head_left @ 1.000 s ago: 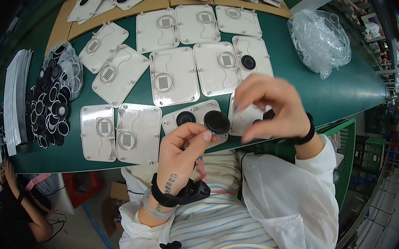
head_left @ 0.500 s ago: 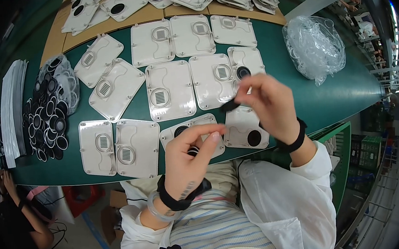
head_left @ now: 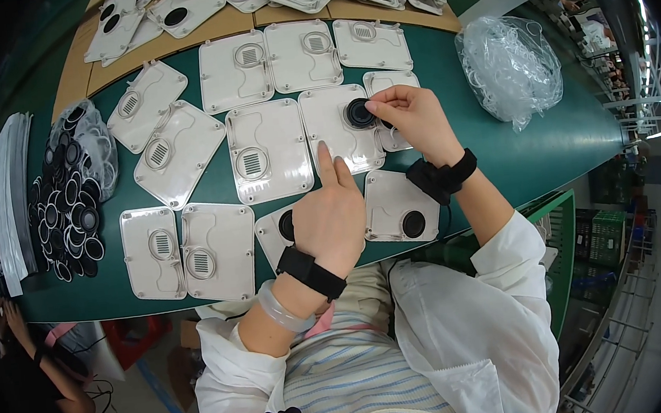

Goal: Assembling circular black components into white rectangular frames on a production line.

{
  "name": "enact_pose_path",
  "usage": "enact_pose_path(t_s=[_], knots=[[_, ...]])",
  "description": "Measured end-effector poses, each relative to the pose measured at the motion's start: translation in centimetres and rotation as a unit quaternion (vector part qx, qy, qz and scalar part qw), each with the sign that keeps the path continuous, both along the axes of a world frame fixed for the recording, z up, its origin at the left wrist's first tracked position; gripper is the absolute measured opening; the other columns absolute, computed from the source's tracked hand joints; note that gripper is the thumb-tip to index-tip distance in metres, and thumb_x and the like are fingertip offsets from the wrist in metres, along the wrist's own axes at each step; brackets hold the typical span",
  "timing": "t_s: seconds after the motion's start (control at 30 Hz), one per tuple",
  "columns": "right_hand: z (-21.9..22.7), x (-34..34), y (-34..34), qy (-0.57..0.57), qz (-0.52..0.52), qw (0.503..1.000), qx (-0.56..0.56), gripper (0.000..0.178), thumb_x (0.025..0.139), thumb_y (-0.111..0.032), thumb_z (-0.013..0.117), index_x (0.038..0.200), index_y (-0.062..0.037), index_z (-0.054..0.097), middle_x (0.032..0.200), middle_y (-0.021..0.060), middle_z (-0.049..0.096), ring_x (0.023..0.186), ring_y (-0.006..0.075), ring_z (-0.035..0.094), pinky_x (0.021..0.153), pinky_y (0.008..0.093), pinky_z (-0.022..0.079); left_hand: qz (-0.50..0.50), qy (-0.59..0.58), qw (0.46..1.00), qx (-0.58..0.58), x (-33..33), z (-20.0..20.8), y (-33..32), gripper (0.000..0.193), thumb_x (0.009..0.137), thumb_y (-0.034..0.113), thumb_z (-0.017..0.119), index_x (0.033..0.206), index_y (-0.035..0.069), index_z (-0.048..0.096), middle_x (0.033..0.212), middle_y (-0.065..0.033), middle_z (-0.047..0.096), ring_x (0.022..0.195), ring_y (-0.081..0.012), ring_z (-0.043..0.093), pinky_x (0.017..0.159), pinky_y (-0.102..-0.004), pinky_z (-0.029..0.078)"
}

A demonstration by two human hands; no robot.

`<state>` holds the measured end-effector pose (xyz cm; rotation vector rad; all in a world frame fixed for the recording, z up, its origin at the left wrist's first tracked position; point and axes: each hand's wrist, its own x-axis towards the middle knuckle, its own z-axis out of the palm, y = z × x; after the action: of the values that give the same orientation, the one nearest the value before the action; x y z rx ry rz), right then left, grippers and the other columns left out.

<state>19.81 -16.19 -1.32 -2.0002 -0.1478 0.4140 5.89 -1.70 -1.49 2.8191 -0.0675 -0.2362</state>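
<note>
Pinched at its right edge between the thumb and fingers of my right hand (head_left: 415, 116) is a black round disc (head_left: 358, 113) with a raised ring on its face. It sits over the round seat of a white plastic cover (head_left: 344, 150); whether it is fully down in the seat I cannot tell. My left hand (head_left: 330, 218) is open, two fingers stretched out onto the same cover, its other fingers hidden. Under my left palm lies a partly hidden cover bearing a black disc (head_left: 286, 224). Another cover (head_left: 388, 205) with a black disc lies right of it.
Several white covers with bare slotted seats, such as one cover (head_left: 268, 137), lie across the green table (head_left: 454, 176). Black discs and rings (head_left: 68, 218) are heaped at left beside plastic strips (head_left: 16, 202). A clear plastic bag (head_left: 511, 69) rests at right; covers are piled on cardboard (head_left: 71, 76).
My right hand has brought the black disc left and up, turned it flat, and set it over the cover's seat. My left hand has stretched two fingers onto that cover. The view has shifted slightly.
</note>
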Motion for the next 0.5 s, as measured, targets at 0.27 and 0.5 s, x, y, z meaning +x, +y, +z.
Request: enact_pose_path(t_s=[0.27, 0.5], knots=[[-0.33, 0.39, 0.17, -0.018, 0.002, 1.0, -0.023, 0.021, 0.081, -0.012, 0.07, 0.092, 0.0054, 0.067, 0.078, 0.004, 0.067, 0.066, 0.0053, 0.056, 0.06, 0.0193, 0.045, -0.01, -0.055, 0.998, -0.002, -0.23, -0.76, -0.09, 0.051, 0.075, 0.005, 0.057, 0.124, -0.009, 0.05, 0.14, -0.0273, 0.038, 0.05, -0.0194, 0.063, 0.044, -0.029, 0.049], [-0.44, 0.31, 0.19, -0.026, 0.007, 0.999, -0.034, 0.021, 0.08, -0.013, 0.071, 0.092, 0.0047, 0.068, 0.076, 0.0036, 0.066, 0.064, 0.0051, 0.055, 0.058, 0.0193, 0.044, -0.015, -0.046, 0.999, -0.004, -0.28, -0.7, 0.04, 0.053, 0.074, 0.005, 0.057, 0.125, -0.008, 0.049, 0.141, -0.0284, 0.035, 0.05, -0.0189, 0.063, 0.043, -0.029, 0.049]])
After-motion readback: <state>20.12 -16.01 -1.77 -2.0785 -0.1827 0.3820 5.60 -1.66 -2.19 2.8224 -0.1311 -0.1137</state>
